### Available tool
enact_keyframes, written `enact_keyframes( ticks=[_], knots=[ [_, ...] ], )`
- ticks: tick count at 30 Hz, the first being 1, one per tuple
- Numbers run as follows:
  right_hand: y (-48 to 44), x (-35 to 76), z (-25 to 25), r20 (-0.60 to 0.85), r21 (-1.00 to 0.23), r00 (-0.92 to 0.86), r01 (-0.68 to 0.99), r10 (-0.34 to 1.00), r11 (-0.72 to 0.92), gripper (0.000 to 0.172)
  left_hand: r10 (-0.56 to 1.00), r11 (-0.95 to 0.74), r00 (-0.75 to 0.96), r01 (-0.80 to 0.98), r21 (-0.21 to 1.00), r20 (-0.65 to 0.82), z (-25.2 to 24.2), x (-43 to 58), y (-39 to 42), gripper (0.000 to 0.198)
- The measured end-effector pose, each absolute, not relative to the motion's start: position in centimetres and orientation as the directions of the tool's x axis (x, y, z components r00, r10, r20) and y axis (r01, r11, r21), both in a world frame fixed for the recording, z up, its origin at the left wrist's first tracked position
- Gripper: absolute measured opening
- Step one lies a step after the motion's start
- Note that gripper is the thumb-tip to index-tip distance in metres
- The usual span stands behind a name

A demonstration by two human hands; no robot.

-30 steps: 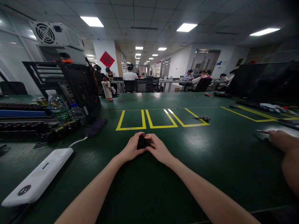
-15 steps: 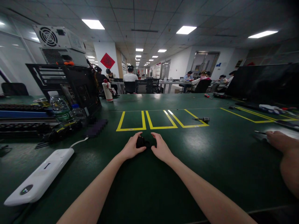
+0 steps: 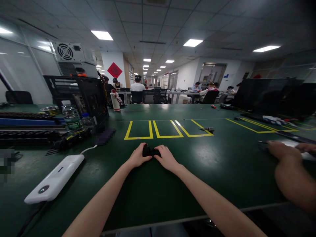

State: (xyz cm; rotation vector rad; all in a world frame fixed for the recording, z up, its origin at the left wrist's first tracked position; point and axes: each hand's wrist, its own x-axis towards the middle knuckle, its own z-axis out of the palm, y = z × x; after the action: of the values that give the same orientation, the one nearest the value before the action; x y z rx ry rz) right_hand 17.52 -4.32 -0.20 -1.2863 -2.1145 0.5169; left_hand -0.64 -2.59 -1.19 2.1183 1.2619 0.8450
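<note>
A small black object (image 3: 146, 150), its kind not clear, rests low over the green table (image 3: 158, 194) between my hands. My left hand (image 3: 138, 156) is curled round its left side, thumb in front and fingers behind. My right hand (image 3: 168, 158) has its thumb and fingers closed about the black part on the right. Fingers cover much of the object, and I cannot tell whether it is one piece or two. Just beyond my hands are yellow tape outlines (image 3: 140, 138).
At left lie a white power-bank-like device (image 3: 55, 179) with a cable, a water bottle (image 3: 70, 115) and an open black computer case (image 3: 91, 98). A small dark tool (image 3: 210, 129) sits on the right tape outline. Another person's hand (image 3: 283, 149) holds a thin tool at right.
My right hand has moved left and closed onto the black object. The view has pulled back, showing the table's front edge. More of the other person's hands and arm shows at right.
</note>
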Motion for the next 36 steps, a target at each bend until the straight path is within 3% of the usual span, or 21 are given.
enact_keyframes(
  ticks=[5,8,12,15,20,28,36],
  knots=[
    [-7.5,15.8,1.4,0.252,-0.605,-0.509,0.581,0.823,0.544,0.05,0.864,-0.483,0.432,0.564,0.67,0.26,-0.1,-3.4,-6.7,0.061],
    [-8.8,13.7,1.7,0.215,-0.675,-0.582,0.492,0.784,0.55,0.054,0.847,-0.513,0.468,0.591,0.623,0.254,0.2,-5.9,-9.7,0.063],
    [-9.3,10.2,1.1,0.182,-0.875,-0.544,0.291,0.819,0.387,0.055,0.865,-0.491,0.424,0.607,0.625,0.268,-0.2,-7.7,-12.3,0.062],
    [-9.4,8.2,0.1,0.174,-0.93,-0.461,0.213,0.87,0.298,0.047,0.876,-0.482,0.356,0.625,0.614,0.325,-0.6,-8.1,-12.8,0.064],
    [-9.6,6.4,-1.5,0.241,-0.925,-0.43,0.171,0.87,0.34,0.024,0.9,-0.434,0.296,0.663,0.61,0.319,-1.3,-8.9,-12.7,0.059],
    [-9.5,5.6,-2.4,0.322,-0.885,-0.487,0.15,0.812,0.441,0.024,0.926,-0.377,0.28,0.73,0.57,0.255,-1.1,-10.2,-13.7,0.061],
    [-10.1,1.1,-2.2,0.213,-0.915,-0.529,0.188,0.822,0.358,0.024,0.963,-0.209,0.113,0.886,0.415,0.245,-2.1,-14.9,-15.2,0.063]
  ],
)
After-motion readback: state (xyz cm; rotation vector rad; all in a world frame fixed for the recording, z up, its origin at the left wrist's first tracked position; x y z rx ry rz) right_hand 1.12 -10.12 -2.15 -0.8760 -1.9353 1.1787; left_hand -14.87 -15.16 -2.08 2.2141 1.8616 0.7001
